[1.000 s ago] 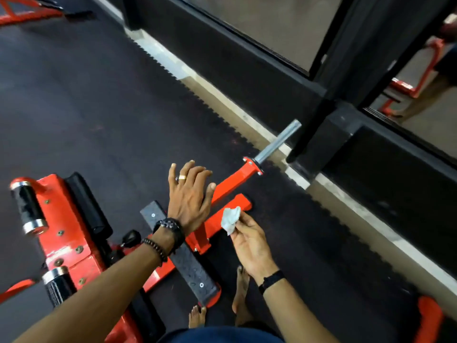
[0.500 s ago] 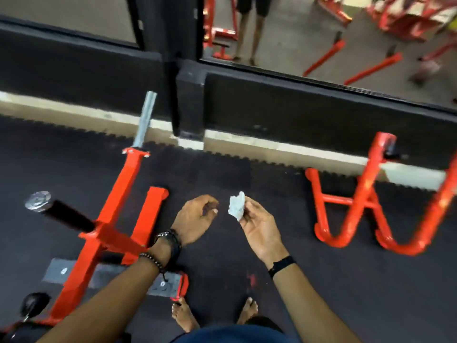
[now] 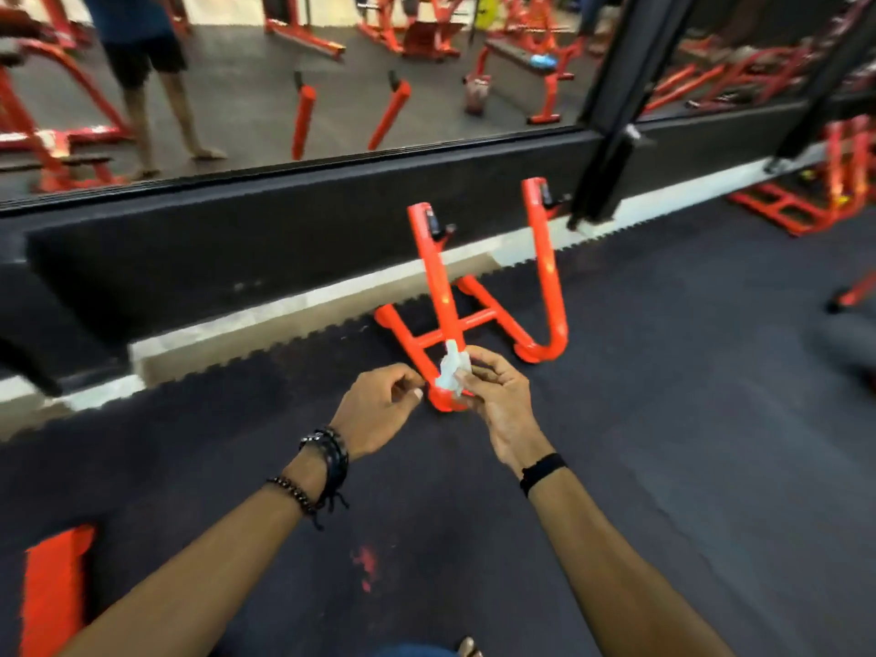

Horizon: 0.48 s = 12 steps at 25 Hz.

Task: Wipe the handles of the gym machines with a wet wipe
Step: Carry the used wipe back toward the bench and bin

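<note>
frame (image 3: 545, 258) — glossy orange-painted metal | wipe (image 3: 452, 369) — crumpled white cloth | floor (image 3: 663, 419) — matt, dark

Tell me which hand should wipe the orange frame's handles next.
Right. The right hand already pinches the wet wipe, in front of the orange frame. The left hand is loosely curled and appears to hold nothing.
</note>
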Motion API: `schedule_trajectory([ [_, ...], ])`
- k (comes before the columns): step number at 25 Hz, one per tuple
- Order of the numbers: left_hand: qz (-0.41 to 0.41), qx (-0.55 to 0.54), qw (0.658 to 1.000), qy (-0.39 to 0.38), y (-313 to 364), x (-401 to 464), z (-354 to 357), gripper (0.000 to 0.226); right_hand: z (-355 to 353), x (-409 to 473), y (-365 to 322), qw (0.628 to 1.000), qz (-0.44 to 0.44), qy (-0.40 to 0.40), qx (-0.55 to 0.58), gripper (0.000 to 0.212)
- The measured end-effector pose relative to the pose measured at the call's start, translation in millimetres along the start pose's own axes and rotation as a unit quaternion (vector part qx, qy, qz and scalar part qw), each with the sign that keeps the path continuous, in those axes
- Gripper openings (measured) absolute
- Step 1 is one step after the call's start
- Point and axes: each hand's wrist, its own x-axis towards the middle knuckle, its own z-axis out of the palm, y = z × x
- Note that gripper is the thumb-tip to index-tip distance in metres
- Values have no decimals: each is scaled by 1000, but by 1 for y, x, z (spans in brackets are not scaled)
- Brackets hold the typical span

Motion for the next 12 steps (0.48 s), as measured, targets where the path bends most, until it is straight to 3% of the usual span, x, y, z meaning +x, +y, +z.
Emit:
schedule_trajectory([
  [7,91,-84,988,-91,140,76,196,16,-205,-10,-82,986,-49,159,-2,11],
  [12,140,-96,965,-201,216,120,298,14,-326,-18,-113,952,-75,293,41,11],
])
